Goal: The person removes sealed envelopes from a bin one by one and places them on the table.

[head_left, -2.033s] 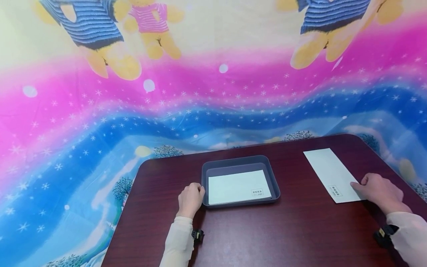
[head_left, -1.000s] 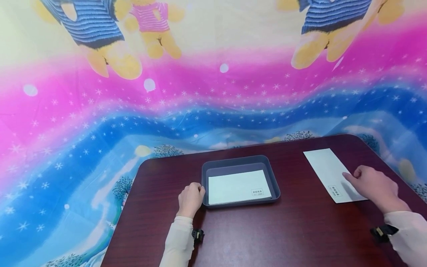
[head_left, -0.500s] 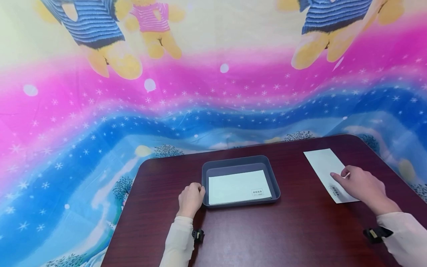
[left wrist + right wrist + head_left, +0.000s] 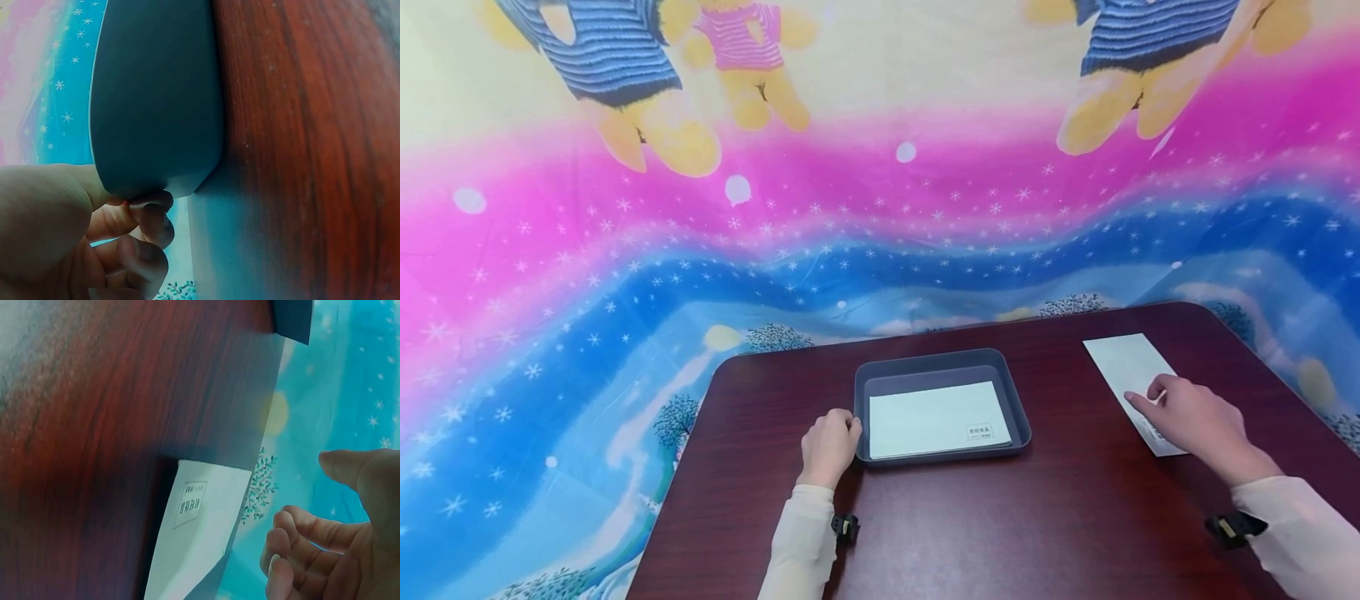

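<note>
My left hand (image 4: pixel 830 447) pinches the left end of a dark grey tray (image 4: pixel 1017 408). In the left wrist view, thumb and curled fingers (image 4: pixel 150 219) meet at the corner of the tray wall (image 4: pixel 159 94). Inside the tray lies a small stack of white envelopes (image 4: pixel 932 421) with a printed box at the lower right corner. Over another white envelope (image 4: pixel 1127 358), flat on the table to the right, hovers my right hand (image 4: pixel 1198 421). It holds nothing; in the right wrist view its thumb stands apart from loosely bent fingers (image 4: pixel 281 544), and the printed envelope (image 4: pixel 206 512) lies beyond them.
The dark red-brown wooden table (image 4: pixel 985 517) has rounded far corners. Behind it hangs a colourful cloth (image 4: pixel 880 208) with snowflakes and bears. A black camera strap sits on each wrist, below white sleeves (image 4: pixel 801 533).
My right hand has come off the right envelope's right edge and moved left across it, covering more of its printed end. The left hand, tray and envelopes have stayed in place.
</note>
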Motion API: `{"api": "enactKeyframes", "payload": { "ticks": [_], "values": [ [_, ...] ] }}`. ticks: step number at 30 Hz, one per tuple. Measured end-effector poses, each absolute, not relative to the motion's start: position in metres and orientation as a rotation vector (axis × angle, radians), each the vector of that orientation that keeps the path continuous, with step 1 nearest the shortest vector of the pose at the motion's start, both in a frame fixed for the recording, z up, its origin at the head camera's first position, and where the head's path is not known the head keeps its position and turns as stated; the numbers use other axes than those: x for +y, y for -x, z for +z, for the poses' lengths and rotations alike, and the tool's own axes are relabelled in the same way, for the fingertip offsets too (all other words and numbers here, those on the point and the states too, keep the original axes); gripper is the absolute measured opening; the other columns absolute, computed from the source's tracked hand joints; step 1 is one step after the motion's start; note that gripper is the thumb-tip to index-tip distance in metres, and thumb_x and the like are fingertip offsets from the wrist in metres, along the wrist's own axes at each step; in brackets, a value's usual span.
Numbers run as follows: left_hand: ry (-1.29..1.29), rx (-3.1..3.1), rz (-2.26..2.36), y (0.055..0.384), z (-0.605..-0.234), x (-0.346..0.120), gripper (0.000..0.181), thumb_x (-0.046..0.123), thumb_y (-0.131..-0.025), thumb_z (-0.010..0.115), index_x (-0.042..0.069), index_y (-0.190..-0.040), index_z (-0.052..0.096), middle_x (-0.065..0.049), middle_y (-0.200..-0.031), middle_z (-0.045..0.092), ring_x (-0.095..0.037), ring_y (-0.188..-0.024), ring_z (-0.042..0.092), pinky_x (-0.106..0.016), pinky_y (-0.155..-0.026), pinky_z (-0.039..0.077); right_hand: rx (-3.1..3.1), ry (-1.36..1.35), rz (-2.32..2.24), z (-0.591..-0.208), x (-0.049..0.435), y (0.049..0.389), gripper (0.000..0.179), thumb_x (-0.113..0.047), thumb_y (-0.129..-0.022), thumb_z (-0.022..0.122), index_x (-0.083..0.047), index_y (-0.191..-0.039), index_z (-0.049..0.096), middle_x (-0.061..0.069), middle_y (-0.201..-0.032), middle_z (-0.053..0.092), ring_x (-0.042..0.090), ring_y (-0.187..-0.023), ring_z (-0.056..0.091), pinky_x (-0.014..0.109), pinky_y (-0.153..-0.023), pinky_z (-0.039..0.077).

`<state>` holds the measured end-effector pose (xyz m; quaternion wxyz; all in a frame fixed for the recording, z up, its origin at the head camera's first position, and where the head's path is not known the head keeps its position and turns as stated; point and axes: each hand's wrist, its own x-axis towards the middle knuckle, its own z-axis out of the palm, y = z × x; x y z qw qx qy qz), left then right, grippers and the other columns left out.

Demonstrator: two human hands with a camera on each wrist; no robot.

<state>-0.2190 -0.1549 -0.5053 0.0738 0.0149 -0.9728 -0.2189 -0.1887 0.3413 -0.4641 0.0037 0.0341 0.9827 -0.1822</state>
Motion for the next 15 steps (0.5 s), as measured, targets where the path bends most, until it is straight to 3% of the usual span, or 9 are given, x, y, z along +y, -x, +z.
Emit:
{"api": "enactKeyframes", "payload": {
  "ticks": [7,15],
  "values": [
    [-0.042,-2.926,-0.66,0.219,-0.504,-0.155,0.048,0.022,-0.099,0.061,0.02,-0.056,0.039,0.006,-0.049,0.03,-0.013,-0.042,0.03,-0.028,-0.044,0.022,3.09,-0.066,-0.555,-0.467,0.327,0.189,0.055,-0.055,-0.099,0.054,-0.001,-0.108,0.062,-0.002,-0.061,0.055,0.015,-0.059,0.052,0.038,-0.049,0.038],
    [-0.036,-2.921,-0.671,0.218,-0.504,-0.154,0.049,0.021,-0.099,0.061,0.02,-0.056,0.038,0.005,-0.049,0.029,-0.013,-0.042,0.029,-0.028,-0.044,0.022,3.138,-0.006,-0.582,-0.472,0.31,0.189,0.045,-0.052,-0.096,0.061,-0.007,-0.096,0.064,-0.004,-0.063,0.058,0.014,-0.061,0.054,0.036,-0.047,0.037]
  ]
}}
